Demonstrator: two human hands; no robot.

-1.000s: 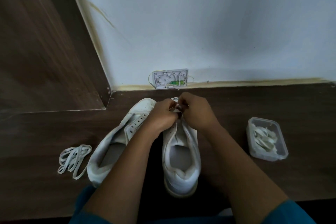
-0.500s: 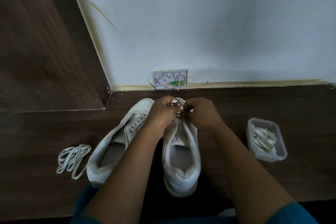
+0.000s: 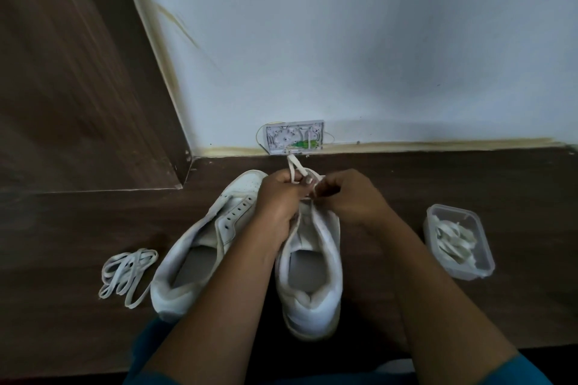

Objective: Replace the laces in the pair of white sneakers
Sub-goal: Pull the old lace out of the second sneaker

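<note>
Two white sneakers stand on the dark wooden floor, toes toward the wall. The left sneaker (image 3: 200, 247) has bare eyelets and lies slightly angled. Over the toe end of the right sneaker (image 3: 309, 275) both hands work. My left hand (image 3: 278, 200) pinches a white lace (image 3: 294, 167) whose end sticks up toward the wall. My right hand (image 3: 350, 197) pinches the same lace close to the front eyelets. The eyelets themselves are hidden under my fingers.
A loose bundle of white laces (image 3: 128, 272) lies on the floor left of the left sneaker. A clear plastic tub (image 3: 458, 241) with more laces sits to the right. An open wall socket box (image 3: 294, 137) is at the skirting, and a wooden panel (image 3: 78, 87) rises at the left.
A length of lace now sticks up past my left hand toward the wall; before, it was hidden between my fingers. My hands have drawn slightly apart.
</note>
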